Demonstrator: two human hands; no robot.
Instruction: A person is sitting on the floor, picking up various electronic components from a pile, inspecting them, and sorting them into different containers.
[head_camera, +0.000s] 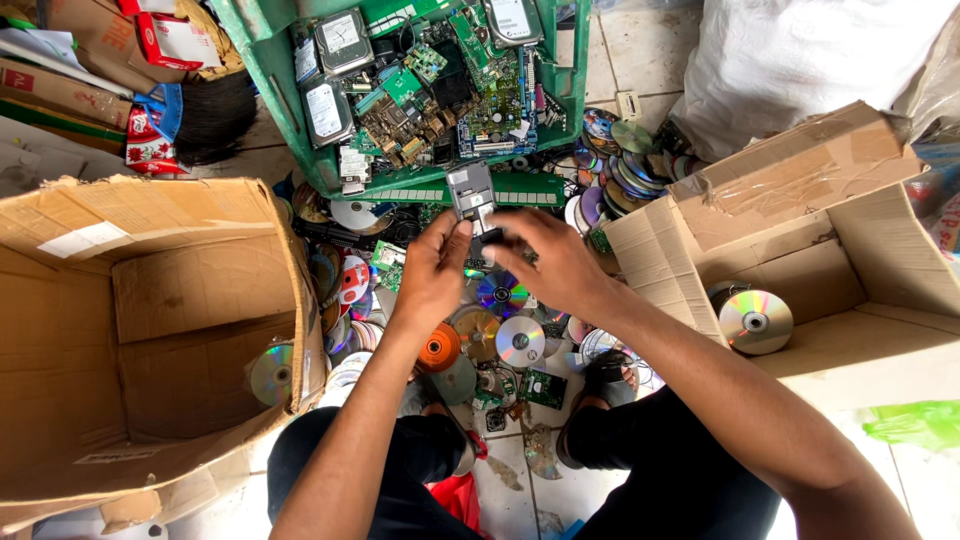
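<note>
**Both hands on a small grey part**

Knees in black trousers (640, 450) frame the floor. Above them, both hands grip a small grey drive-like part (471, 195): left hand (432, 268) pinching its lower edge, right hand (552, 262) clamped beside it. Loose discs (520, 340) litter the floor beneath. Beyond sits a green crate (262, 60) of circuit boards; cardboard boxes flank left (150, 300) and right (800, 250).

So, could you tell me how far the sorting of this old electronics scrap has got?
Partly done, judging by the piles. The green crate already holds circuit boards and hard drives, and the right cardboard box has a few discs. The left hand and right hand together hold a small grey device. Many loose discs remain on the floor; the left cardboard box holds one disc.
</note>
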